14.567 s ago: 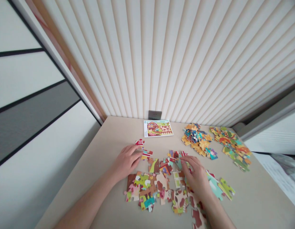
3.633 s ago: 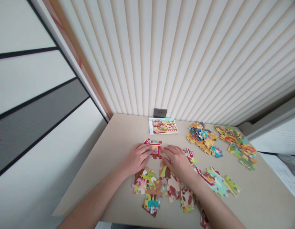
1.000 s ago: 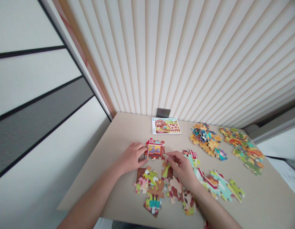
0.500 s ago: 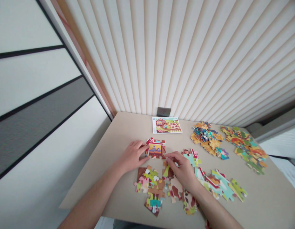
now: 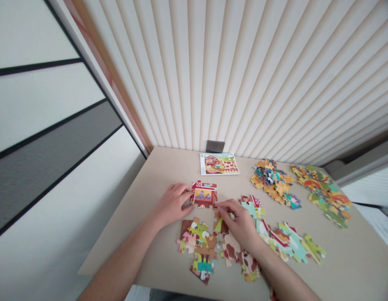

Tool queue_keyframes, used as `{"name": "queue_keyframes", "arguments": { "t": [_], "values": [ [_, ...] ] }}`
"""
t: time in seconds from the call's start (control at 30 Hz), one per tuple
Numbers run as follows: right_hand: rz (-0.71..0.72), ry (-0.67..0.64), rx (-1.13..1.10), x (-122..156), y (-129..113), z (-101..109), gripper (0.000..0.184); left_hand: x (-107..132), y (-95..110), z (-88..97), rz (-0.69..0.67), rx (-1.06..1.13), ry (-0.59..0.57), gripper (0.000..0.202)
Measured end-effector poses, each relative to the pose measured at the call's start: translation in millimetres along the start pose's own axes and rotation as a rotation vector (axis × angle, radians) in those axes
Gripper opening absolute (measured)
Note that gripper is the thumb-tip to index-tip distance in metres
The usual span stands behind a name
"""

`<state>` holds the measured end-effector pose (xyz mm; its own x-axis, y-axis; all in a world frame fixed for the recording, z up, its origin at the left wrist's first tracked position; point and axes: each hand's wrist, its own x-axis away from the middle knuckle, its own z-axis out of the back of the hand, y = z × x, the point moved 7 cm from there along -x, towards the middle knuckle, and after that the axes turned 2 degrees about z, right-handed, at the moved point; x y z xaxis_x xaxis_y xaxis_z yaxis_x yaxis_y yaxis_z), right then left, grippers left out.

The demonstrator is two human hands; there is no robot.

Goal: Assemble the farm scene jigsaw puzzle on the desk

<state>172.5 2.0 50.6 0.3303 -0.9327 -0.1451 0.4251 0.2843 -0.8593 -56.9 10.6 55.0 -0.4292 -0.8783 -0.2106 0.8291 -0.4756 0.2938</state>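
Observation:
A joined block of jigsaw puzzle pieces [image 5: 204,195] shows a red barn with a yellow window and lies flat on the table. At its left edge is my left hand [image 5: 175,203], fingers apart, with the fingertips touching the side. My right hand [image 5: 239,219] pinches at the block's lower right corner, on a puzzle piece mostly hidden under its fingers. Nearer to me lie loose and partly joined puzzle pieces [image 5: 198,246] with green, brown and pink parts. Cow-patterned pieces [image 5: 231,247] are partly beneath my right wrist.
A picture card [image 5: 220,164] of the farm scene lies by the wall, below a dark socket [image 5: 215,146]. To the right are a heap of orange and blue pieces [image 5: 272,179], a spread of yellow-green pieces [image 5: 322,194] and some light-blue pieces [image 5: 295,242].
Both hands stay almost in place at the barn block. My left fingertips have shifted very slightly to the left.

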Motion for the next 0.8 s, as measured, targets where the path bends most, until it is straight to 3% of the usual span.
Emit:
{"name": "queue_keyframes", "arguments": {
  "t": [0.17, 0.5, 0.8],
  "values": [
    [0.007, -0.003, 0.005, 0, -1, 0, 0.02, 0, 1, 1.2, 0.0, 0.006, -0.009, 0.045],
    [0.017, -0.006, 0.017, 1, -2, 1, 0.021, 1, 20, -1.4, -0.137, 0.061, -0.089, 0.054],
    [0.03, -0.005, 0.023, 1, -5, 0, 0.02, -1, 22, -5.2, -0.127, 0.066, -0.048, 0.041]
  ]
}}
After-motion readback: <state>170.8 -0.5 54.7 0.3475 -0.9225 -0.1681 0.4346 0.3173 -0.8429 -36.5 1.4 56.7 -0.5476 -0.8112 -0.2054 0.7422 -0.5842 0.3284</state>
